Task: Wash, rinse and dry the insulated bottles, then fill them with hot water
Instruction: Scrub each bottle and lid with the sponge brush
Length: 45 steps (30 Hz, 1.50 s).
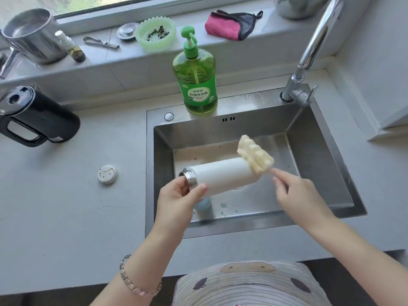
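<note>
The left hand (178, 195) curls round the neck of a white cylindrical insulated bottle (223, 175), thumb on the near side and fingers wrapped behind the bare steel threaded mouth. The bottle lies almost level above the stainless steel sink (320, 155), its open mouth to the left of the grip and its base to the right. At that far end a pale yellow sponge brush (255, 154) presses against the base. The right hand (295, 191) pinches its thin handle between curled fingertips, though the handle itself is blurred.

Directly under the left hand, 1 pale blue round item (203, 206) sits in the basin, mostly hidden by the bottle and the hand. Beyond the grip, a green pump bottle of dish soap (196, 85) stands on the sink's back rim, and the chrome faucet (309, 51) arches behind the right hand. Left of the grip, on the grey counter (66, 206), lie 1 round white lid (108, 174) and, farther off, a black electric kettle (37, 118). On the sill behind are a pink cloth (225, 26), a green scalloped bowl (155, 33) and a steel pot (31, 36).
</note>
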Motion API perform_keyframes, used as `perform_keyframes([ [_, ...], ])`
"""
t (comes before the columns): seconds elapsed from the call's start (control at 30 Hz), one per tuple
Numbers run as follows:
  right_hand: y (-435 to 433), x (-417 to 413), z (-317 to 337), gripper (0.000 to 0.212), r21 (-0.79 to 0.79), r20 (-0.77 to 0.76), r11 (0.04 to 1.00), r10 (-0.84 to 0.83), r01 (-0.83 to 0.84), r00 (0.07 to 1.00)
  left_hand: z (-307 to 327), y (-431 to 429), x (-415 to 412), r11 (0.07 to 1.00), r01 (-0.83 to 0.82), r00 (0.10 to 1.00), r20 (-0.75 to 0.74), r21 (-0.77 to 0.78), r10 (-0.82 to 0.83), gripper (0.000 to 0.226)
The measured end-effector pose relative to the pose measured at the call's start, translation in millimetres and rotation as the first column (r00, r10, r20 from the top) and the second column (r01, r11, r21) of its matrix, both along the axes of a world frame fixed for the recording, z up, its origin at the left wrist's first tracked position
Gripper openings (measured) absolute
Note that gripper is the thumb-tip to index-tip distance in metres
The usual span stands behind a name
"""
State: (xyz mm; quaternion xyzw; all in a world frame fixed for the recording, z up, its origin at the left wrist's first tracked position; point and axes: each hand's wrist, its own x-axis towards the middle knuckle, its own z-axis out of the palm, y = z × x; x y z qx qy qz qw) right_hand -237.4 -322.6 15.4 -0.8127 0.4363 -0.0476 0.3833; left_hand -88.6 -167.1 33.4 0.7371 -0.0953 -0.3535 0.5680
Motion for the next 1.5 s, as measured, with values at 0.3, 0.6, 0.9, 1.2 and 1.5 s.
perform_keyframes([
  [0.3,12.5,-5.8,-12.2,0.036,-0.117,0.118,0.993,0.003,0.011,0.993,9.1,-15.0,11.9,0.972,-0.234,0.908,-0.357,-0.001,0.218,0.023],
  [0.6,16.7,-4.8,-17.3,0.034,-0.106,0.176,0.993,-0.034,0.053,0.984,12.1,-16.9,10.3,0.955,-0.296,0.857,-0.448,-0.021,0.256,0.019],
  [0.9,14.8,-8.8,-17.6,0.035,-0.084,0.195,0.995,-0.029,0.046,0.98,13.5,-16.0,10.2,0.955,-0.296,0.869,-0.425,-0.034,0.255,0.018],
  [1.2,24.0,-8.0,-21.5,0.036,-0.068,0.208,0.997,0.036,-0.022,0.977,9.5,-14.2,12.2,0.944,-0.33,0.823,-0.486,0.013,0.294,0.018],
  [1.5,-22.0,-13.7,-21.3,0.026,0.184,0.162,0.961,-0.236,0.206,0.958,14.3,-5.3,19.5,0.964,-0.258,0.813,-0.527,0.058,0.249,0.015],
])
